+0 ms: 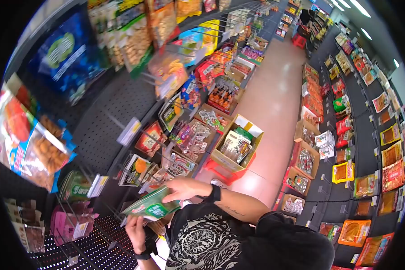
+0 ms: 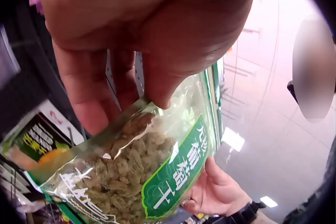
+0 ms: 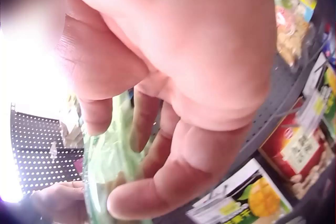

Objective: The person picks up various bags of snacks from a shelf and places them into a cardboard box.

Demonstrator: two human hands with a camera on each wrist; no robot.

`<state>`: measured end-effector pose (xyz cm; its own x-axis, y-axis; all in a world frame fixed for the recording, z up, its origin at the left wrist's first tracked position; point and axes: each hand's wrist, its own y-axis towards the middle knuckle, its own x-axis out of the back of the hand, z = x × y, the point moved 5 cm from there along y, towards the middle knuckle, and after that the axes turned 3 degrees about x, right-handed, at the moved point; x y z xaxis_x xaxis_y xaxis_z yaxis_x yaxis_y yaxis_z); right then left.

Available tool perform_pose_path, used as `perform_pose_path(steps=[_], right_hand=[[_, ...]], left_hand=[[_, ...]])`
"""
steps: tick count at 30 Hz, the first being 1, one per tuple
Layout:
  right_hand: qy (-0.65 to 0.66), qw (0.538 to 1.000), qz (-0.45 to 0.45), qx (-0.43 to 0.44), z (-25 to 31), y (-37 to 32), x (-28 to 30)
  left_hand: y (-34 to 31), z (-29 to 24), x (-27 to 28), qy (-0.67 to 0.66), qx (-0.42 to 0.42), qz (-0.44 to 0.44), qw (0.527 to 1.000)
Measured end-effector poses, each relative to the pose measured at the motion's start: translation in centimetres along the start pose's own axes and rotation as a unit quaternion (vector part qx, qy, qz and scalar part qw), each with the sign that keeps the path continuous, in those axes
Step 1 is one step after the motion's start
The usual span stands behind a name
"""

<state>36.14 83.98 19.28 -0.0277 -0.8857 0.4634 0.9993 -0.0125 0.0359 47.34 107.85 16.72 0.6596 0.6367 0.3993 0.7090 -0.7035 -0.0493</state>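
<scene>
A clear and green bag of raisins [image 2: 126, 166] is held between both hands in front of the torso. My left hand [image 1: 136, 234] pinches one edge of it between thumb and fingers, as the left wrist view shows. At the opposite edge, my right hand [image 1: 184, 188] grips the bag, its thumb on one face and its fingers on the other in the right wrist view. The bag's green label faces up in the head view, tilted. Beside it on the shelf stand dried-fruit packs with a mango picture [image 3: 262, 198].
Pegboard shelving with long hooks and price tags [image 1: 129, 131] rises on the left, with a hanging blue bag [image 1: 67, 56] and similar green bags [image 1: 75, 186]. An open carton [image 1: 225, 157] of packets sits on a red stool [image 1: 234, 177] in the aisle. Stocked shelves line the right.
</scene>
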Motion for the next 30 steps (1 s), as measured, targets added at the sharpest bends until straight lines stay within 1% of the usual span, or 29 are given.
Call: perform_pose_path(steps=[1, 3, 5, 7, 9, 10, 11, 12, 13, 14, 15, 16, 17, 18, 19, 20, 21, 22, 23, 24, 25, 26, 27, 28, 29, 30], right_hand=[[-0.035, 0.999, 0.035, -0.021, -2.0, -1.7, 1.2], [-0.085, 0.996, 0.003, -0.003, -5.4, -6.4, 4.1], [-0.108, 0.992, -0.027, -0.061, -5.8, -11.3, 8.8], [-0.068, 0.987, -0.133, -0.062, -7.4, -16.2, 12.3], [-0.073, 0.975, -0.182, -0.107, -10.3, -20.5, 14.7], [-0.100, 0.963, -0.199, -0.151, -12.3, -22.5, 15.4], [-0.098, 0.963, -0.201, -0.151, -14.1, -24.4, 15.8], [-0.116, 0.942, -0.249, -0.195, -16.2, -26.5, 16.4], [-0.134, 0.916, -0.295, -0.238, -17.9, -28.4, 17.0], [-0.133, 0.916, -0.295, -0.237, -18.8, -29.5, 17.3], [-0.134, 0.894, -0.319, -0.285, -20.0, -30.8, 17.8], [-0.134, 0.870, -0.340, -0.331, -21.0, -32.0, 18.2], [-0.133, 0.875, -0.333, -0.325, -21.6, -32.5, 18.3], [-0.085, 0.860, -0.355, -0.357, -22.6, -33.1, 18.7], [-0.038, 0.846, -0.371, -0.382, -23.9, -33.3, 19.2], [-0.088, 0.847, -0.359, -0.382, -26.6, -34.1, 19.0], [-0.138, 0.856, -0.341, -0.363, -29.7, -34.0, 18.6], [-0.090, 0.860, -0.392, -0.314, -30.4, -33.1, 18.8], [-0.084, 0.917, -0.256, -0.293, -31.4, -32.1, 18.3], [-0.156, 0.940, -0.167, -0.253, -36.6, -31.8, 17.3], [-0.247, 0.953, -0.034, -0.172, -42.7, -32.6, 15.3], [-0.291, 0.948, 0.084, -0.095, -48.1, -33.4, 13.9], [-0.296, 0.924, 0.191, 0.148, -55.2, -35.6, 12.1], [-0.287, 0.931, 0.154, -0.167, -48.9, -33.7, 14.5], [-0.399, 0.790, 0.226, -0.408, -53.8, -34.3, 13.2], [-0.465, 0.774, 0.145, -0.405, -50.0, -32.5, 16.2]], left_hand=[[1.2, -0.6, -2.5, 0.000, 0.005, 0.024, 1.000], [3.3, -2.3, -8.1, -0.036, -0.005, 0.086, 0.996], [5.5, -6.0, -13.9, -0.022, -0.021, 0.137, 0.990], [7.2, -7.6, -19.8, -0.016, -0.002, 0.210, 0.978], [8.4, -9.4, -25.6, -0.079, 0.036, 0.280, 0.956], [8.9, -8.7, -28.7, -0.078, 0.031, 0.301, 0.950], [9.4, -8.2, -31.5, -0.076, 0.024, 0.323, 0.943], [9.8, -9.5, -33.2, -0.073, 0.024, 0.325, 0.943], [10.3, -11.3, -35.0, -0.057, 0.002, 0.353, 0.934], [10.8, -12.7, -36.3, -0.041, -0.021, 0.380, 0.924], [11.4, -13.4, -36.9, -0.041, -0.020, 0.376, 0.925], [11.6, -14.1, -37.3, -0.031, -0.045, 0.395, 0.917], [11.6, -14.7, -37.3, -0.021, -0.069, 0.409, 0.909], [11.5, -14.4, -37.0, -0.002, -0.033, 0.434, 0.900], [11.6, -13.8, -36.5, 0.001, -0.031, 0.414, 0.910], [11.1, -12.5, -36.2, -0.038, -0.020, 0.432, 0.901], [11.0, -10.9, -34.9, -0.074, -0.011, 0.432, 0.899], [10.8, -8.7, -33.5, -0.070, -0.014, 0.405, 0.912], [10.3, -6.7, -32.1, -0.066, -0.014, 0.370, 0.926], [9.8, -5.4, -30.8, -0.014, -0.020, 0.328, 0.944], [9.8, -4.6, -28.7, 0.035, -0.020, 0.291, 0.956], [9.4, -4.6, -25.4, 0.037, -0.010, 0.229, 0.973], [8.3, -5.0, -23.5, 0.033, 0.031, 0.210, 0.977], [7.5, -5.2, -22.3, 0.022, 0.065, 0.207, 0.976], [6.8, -5.2, -20.1, 0.000, 0.056, 0.176, 0.983], [6.1, -4.4, -18.0, 0.007, 0.069, 0.125, 0.990]])
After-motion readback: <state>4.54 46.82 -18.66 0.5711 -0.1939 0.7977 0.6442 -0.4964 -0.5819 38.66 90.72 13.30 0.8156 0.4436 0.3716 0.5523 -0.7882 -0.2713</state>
